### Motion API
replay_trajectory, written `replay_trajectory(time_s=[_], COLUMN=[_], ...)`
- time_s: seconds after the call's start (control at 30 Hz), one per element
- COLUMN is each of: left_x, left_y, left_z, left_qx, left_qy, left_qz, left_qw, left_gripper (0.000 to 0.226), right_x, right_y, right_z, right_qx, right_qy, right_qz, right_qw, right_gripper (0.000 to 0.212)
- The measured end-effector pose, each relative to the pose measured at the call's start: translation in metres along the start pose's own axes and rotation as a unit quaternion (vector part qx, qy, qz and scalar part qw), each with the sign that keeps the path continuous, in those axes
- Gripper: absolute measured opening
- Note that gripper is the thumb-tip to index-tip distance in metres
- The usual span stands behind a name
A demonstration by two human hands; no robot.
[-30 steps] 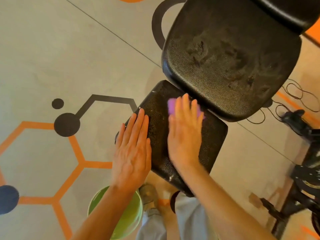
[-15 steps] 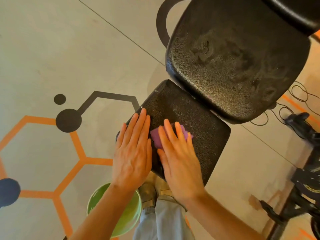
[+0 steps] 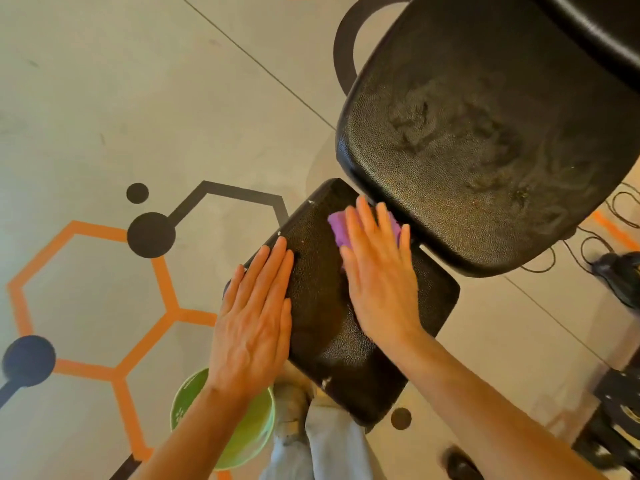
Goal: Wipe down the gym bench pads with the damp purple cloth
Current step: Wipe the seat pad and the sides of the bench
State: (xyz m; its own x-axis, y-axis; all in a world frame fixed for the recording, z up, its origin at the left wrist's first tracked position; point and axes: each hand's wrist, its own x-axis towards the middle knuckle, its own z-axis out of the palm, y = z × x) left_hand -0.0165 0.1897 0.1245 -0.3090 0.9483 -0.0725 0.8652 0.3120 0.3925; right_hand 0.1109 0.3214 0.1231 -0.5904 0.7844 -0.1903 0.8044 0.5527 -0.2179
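Purple cloth [image 3: 338,231] lies under my flat right hand [image 3: 381,271], fingers straight, at the seat pad's [image 3: 322,306] far edge. Left hand [image 3: 254,317] rests flat, bracing the pad. Risk: cloth snags under the dusty back pad [image 3: 485,150] and bunches.

Back pad [image 3: 485,140] overhangs seat pad [image 3: 329,323] (far end).

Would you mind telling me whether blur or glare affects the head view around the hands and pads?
Head view: the right hand and purple cloth look slightly motion-smeared; the left hand is sharper; the larger pad shows dull smudged sheen, not hard glare; wide-angle bending stretches the edges.
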Motion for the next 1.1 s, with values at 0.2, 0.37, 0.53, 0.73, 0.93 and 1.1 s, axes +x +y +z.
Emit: replay_trajectory(time_s=[0.2,0.37,0.53,0.73,0.93,1.1], left_x=[0.0,0.001,-0.005,-0.009,-0.011,-0.011], left_y=[0.0,0.001,-0.015,-0.035,-0.039,-0.042], left_z=[0.0,-0.001,-0.008,0.005,-0.002,0.006], left_qx=[-0.01,-0.019,-0.144,-0.308,-0.341,-0.343], left_qy=[0.012,0.011,0.069,0.036,-0.011,-0.021], left_qz=[-0.003,0.0,-0.084,-0.113,-0.104,-0.108], left_qw=[1.0,1.0,0.984,0.944,0.934,0.933], left_gripper=[0.052,0.052,0.051,0.051,0.05,0.054], right_x=[0.028,0.03,0.032,-0.035,-0.03,0.006], right_y=[-0.003,0.0,-0.006,-0.096,-0.071,-0.084], right_z=[0.003,0.003,0.002,0.012,0.008,0.01], right_qx=[0.037,0.011,0.039,0.082,0.049,0.082], right_qy=[0.027,0.032,0.035,0.027,-0.007,0.056], right_qz=[0.108,0.106,0.136,0.116,0.054,0.201], right_qw=[0.993,0.994,0.989,0.989,0.997,0.975], right_gripper=[0.051,0.052,0.054,0.051,0.049,0.048])
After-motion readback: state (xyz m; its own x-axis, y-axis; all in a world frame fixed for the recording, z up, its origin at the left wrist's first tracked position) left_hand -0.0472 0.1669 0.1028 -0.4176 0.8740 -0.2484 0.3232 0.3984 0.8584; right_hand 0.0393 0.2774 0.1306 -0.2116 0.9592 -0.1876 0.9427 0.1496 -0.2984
